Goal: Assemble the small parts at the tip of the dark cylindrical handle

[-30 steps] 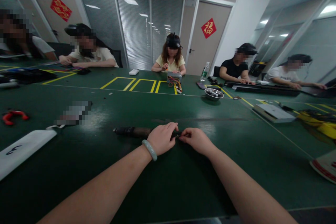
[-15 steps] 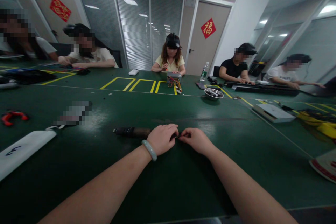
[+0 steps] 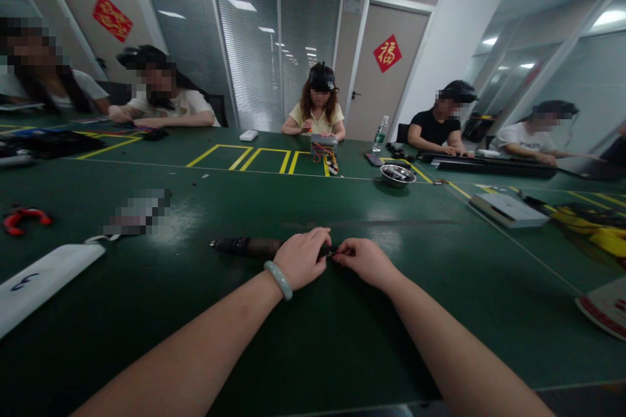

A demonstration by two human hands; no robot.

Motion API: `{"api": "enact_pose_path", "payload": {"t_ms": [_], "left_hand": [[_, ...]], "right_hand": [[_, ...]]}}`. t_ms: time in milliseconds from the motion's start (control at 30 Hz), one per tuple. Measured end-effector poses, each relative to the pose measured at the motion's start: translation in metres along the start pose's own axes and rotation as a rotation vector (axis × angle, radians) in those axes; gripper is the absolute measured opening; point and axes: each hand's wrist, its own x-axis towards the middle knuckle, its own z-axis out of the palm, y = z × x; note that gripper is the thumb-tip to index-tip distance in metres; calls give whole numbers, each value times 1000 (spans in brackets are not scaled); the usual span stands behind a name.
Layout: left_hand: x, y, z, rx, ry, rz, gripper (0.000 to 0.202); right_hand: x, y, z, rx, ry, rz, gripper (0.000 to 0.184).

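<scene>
An electric screwdriver (image 3: 252, 247), dark and cylindrical with a small metal tip pointing left, lies across the green table (image 3: 303, 352). My left hand (image 3: 303, 257), with a pale green bangle (image 3: 278, 280) at its wrist, is curled over the tool's right part and covers it. Close by on the right, my right hand (image 3: 364, 260) pinches a small dark piece (image 3: 331, 251) at the tool's right end. Whether that piece is a cord, a plug or part of the tool is too small to tell.
At left lie a white power-bank-like block (image 3: 49, 280), a blurred-out card (image 3: 141, 208) and a red curved object (image 3: 27, 220). A metal bowl (image 3: 398, 175), a water bottle (image 3: 380, 133) and a white box (image 3: 511, 208) stand farther off. Several people work across the table.
My left fingers have lifted and loosened slightly, so more of the dark end shows between my hands. My right hand has stayed almost still.
</scene>
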Motion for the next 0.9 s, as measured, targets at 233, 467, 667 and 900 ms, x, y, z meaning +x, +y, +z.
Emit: {"api": "enact_pose_path", "payload": {"t_ms": [233, 467, 667, 900], "left_hand": [[0, 0, -1, -19, -9, 63, 14], [0, 2, -2, -13, 1, 40, 20], [0, 2, -1, -4, 7, -3, 27], [0, 1, -3, -10, -20, 50, 13]], "right_hand": [[1, 2, 0, 16, -6, -3, 17], [1, 4, 1, 4, 9, -36, 16], [1, 2, 0, -6, 1, -12, 16], [0, 1, -1, 5, -4, -8, 17]]}}
